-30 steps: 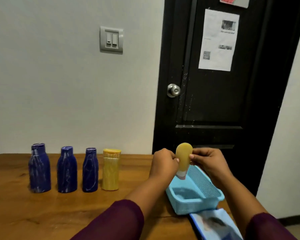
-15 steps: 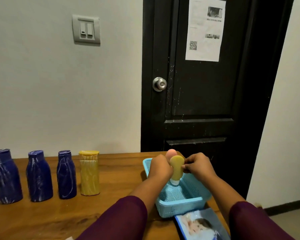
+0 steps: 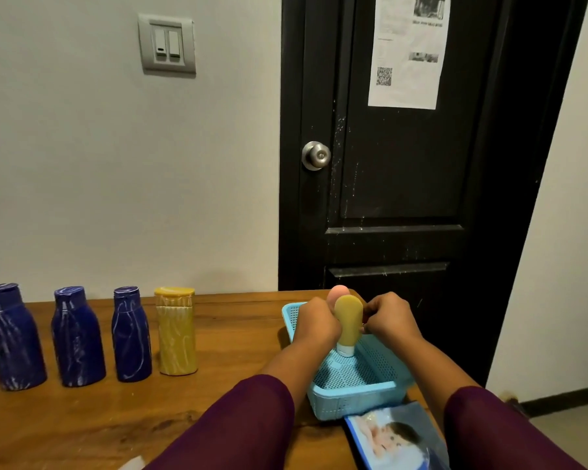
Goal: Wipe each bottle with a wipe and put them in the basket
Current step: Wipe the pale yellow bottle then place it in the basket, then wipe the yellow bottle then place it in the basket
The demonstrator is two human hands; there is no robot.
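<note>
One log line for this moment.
left hand grips yellow tube | right hand holds same tube | tube cap-down inside blue basket | three blue bottles, yellow bottle stand on table

Both forearms reach forward from the near edge of the worktop toward its right end, bare beyond the dark purple sleeves. The left sleeve [image 3: 238,425] lies over the worktop and the right sleeve [image 3: 496,432] at its right edge. The left hand [image 3: 316,322] shows its back, knuckles up, fingers curled against the left side of the yellow bottle [image 3: 348,322] - the right hand [image 3: 389,318] faces it, fingers curled in at the bottle's right side. The two hands sit level and close together - the bottle upright between them, both wrists fairly straight.
</note>
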